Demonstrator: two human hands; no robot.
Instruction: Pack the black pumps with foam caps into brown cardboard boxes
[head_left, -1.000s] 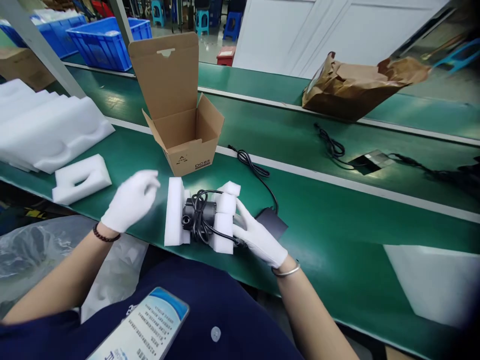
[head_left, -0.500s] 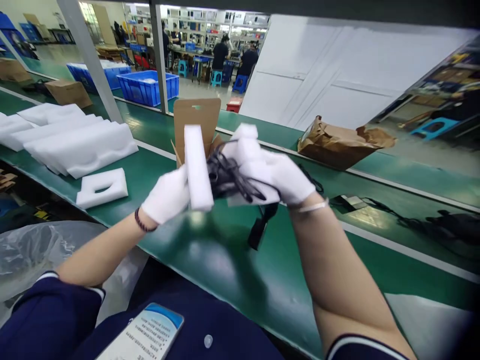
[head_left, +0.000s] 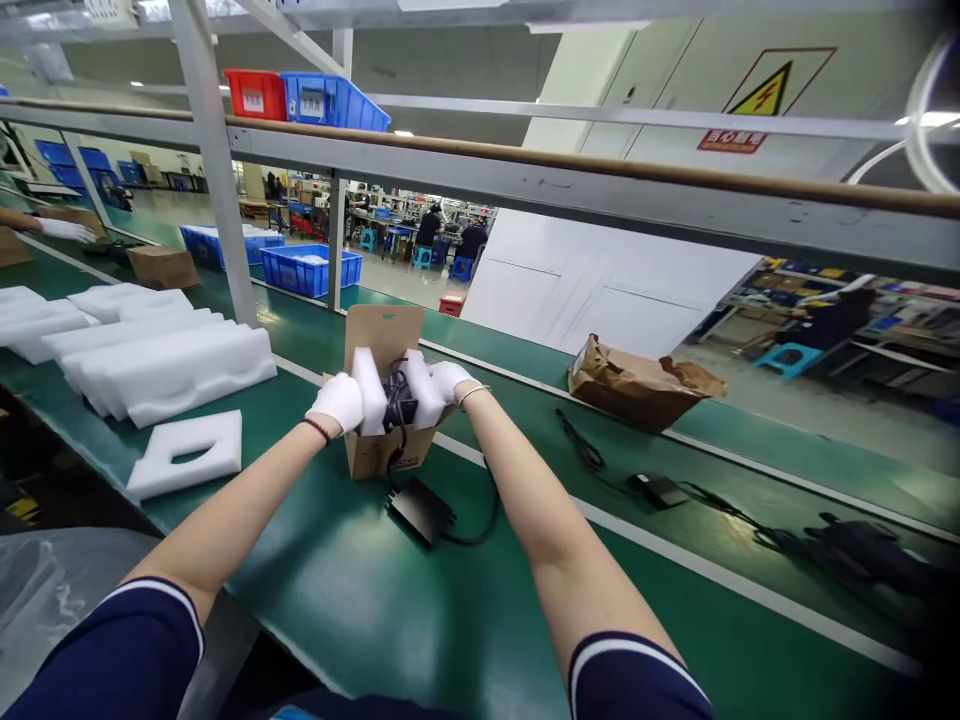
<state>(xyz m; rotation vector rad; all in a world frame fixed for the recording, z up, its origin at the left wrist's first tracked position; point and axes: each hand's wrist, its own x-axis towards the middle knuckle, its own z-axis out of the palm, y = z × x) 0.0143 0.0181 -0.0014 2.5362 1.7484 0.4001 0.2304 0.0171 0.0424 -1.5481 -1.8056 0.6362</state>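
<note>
At the centre of the frame, a black cylindrical device (head_left: 400, 408) wound with thin black cable is pressed between two white closed-cell foam blocks (head_left: 368, 390) (head_left: 424, 388), their smooth, squared forms held at the mouth of a brown corrugated cardboard box (head_left: 386, 452). How far the blocks reach into the box cannot be told. A tall cardboard flap (head_left: 384, 335) with a small cut-out stands upright behind them. From the bundle, a black cable is led over the box front to a flat black rectangular power adapter (head_left: 420, 511), which lies on a green conveyor belt (head_left: 322, 590).

Both arms are stretched forward and slightly inward. The white-gloved left hand (head_left: 339, 402) is closed around the outer foam block, and the white-gloved right hand (head_left: 450, 380) is curled against the opposite block, so that the load is gripped from both sides. A dark beaded bracelet (head_left: 317, 430) is worn on the left wrist, and a thin metal bangle (head_left: 472, 394) on the right.

Toward the left of the frame, long white moulded foam trays (head_left: 161, 370) are stacked (their surfaces softly contoured), with a white foam insert (head_left: 185, 455) nearby. A crumpled brown paper bag (head_left: 637, 385) lies on the far belt at right.
</note>
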